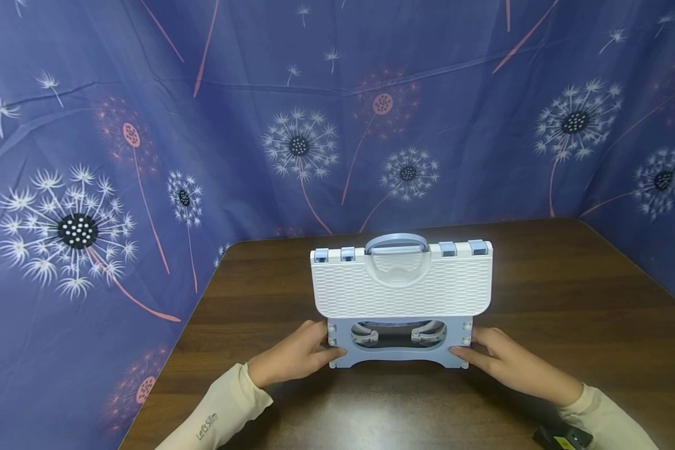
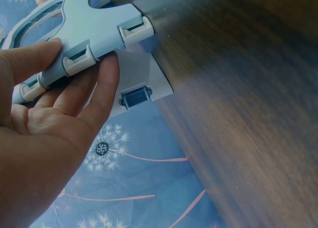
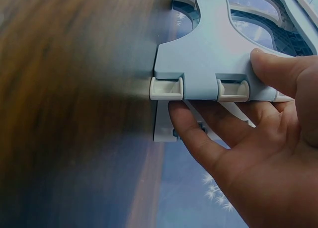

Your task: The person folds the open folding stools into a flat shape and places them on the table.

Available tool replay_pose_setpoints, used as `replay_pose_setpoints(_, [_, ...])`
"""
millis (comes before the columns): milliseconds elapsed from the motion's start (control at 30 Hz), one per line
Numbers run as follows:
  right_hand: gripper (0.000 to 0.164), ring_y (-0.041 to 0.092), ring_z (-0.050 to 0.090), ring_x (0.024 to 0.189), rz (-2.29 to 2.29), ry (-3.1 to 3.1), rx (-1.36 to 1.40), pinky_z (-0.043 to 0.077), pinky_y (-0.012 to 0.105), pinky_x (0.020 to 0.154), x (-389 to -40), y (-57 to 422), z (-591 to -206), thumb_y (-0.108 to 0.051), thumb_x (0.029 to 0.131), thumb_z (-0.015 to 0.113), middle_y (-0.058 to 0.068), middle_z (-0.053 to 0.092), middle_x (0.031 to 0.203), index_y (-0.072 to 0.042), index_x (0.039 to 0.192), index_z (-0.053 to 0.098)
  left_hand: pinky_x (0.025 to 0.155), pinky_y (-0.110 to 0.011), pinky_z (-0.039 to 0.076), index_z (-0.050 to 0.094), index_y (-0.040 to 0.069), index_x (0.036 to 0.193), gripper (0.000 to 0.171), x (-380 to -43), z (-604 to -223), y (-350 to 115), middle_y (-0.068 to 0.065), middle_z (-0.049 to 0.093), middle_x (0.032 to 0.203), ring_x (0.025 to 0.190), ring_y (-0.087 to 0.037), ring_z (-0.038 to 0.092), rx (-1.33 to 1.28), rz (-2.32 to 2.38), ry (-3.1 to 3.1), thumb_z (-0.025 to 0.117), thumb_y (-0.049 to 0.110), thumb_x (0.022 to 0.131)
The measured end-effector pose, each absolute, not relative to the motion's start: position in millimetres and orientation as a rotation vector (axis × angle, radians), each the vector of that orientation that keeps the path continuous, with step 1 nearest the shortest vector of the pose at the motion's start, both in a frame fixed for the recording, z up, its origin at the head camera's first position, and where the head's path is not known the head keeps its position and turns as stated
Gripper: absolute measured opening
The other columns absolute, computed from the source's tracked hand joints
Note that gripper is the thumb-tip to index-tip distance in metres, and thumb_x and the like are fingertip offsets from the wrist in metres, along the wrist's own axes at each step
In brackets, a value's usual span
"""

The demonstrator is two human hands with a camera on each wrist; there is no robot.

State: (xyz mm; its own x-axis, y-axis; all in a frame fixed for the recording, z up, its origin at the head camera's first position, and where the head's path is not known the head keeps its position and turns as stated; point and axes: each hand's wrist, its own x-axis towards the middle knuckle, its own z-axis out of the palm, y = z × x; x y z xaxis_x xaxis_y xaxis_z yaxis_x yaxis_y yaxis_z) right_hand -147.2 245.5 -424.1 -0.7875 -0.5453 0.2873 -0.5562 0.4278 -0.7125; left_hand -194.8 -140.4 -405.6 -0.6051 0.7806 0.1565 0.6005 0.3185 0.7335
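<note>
A white and light-blue folding step stool (image 1: 337, 287) stands on the table, its textured white top panel hanging partly folded and a blue carry handle (image 1: 396, 238) at the upper edge. Below it shows the blue leg panel (image 1: 342, 339) with an oval cutout. My left hand (image 1: 300, 353) grips this panel's left side, thumb on the front face and fingers behind, as the left wrist view also shows. On the opposite side, my right hand (image 1: 500, 356) holds the panel the same way. White hinge clips (image 3: 167, 88) line the panel's side edge in the right wrist view.
The brown wooden table (image 1: 568, 281) extends around the stool. A blue dandelion-print curtain (image 1: 467, 150) hangs behind and along the sides. Near the right sleeve lies a small black object with a yellow-green mark (image 1: 564, 442).
</note>
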Motion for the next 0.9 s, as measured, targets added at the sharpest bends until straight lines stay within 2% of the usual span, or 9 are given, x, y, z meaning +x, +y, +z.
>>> replay_pose_setpoints(467, [0.025, 0.006, 0.059, 0.083, 1.309, -2.63, 1.029, 0.051, 0.026, 0.065, -147.7, 245.3, -424.8, -0.008, 0.1, 0.059, -0.006, 0.068, 0.101, -0.002, 0.124, 0.06, 0.083, -0.02, 0.054, 0.031, 0.019, 0.154, 0.07, -194.1, -404.4, -139.9, -0.003, 0.063, 0.134, 0.103, -0.008, 0.064, 1.238, 1.156, 2.356, 0.064, 0.001, 0.096])
replay_pose_setpoints(633, [0.028, 0.004, 0.06, 0.087, 1.271, -2.618, 1.032, 0.053, 0.026, 0.069, -147.7, 245.7, -425.7, -0.007, 0.099, 0.06, -0.005, 0.069, 0.107, -0.001, 0.126, 0.059, 0.084, -0.02, 0.054, 0.028, 0.017, 0.156, 0.072, -195.1, -405.9, -140.4, -0.006, 0.061, 0.136, 0.106, -0.009, 0.064, 1.262, 1.152, 2.35, 0.064, 0.0, 0.095])
replay_pose_setpoints(900, [0.025, 0.005, 0.059, 0.084, 1.29, -2.62, 1.03, 0.052, 0.026, 0.066, -148.1, 245.8, -425.9, -0.007, 0.099, 0.06, -0.006, 0.068, 0.102, -0.002, 0.124, 0.06, 0.086, -0.022, 0.054, 0.033, 0.019, 0.153, 0.068, -195.5, -406.4, -140.1, -0.004, 0.062, 0.136, 0.107, -0.01, 0.064, 1.246, 1.159, 2.358, 0.064, 0.002, 0.096])
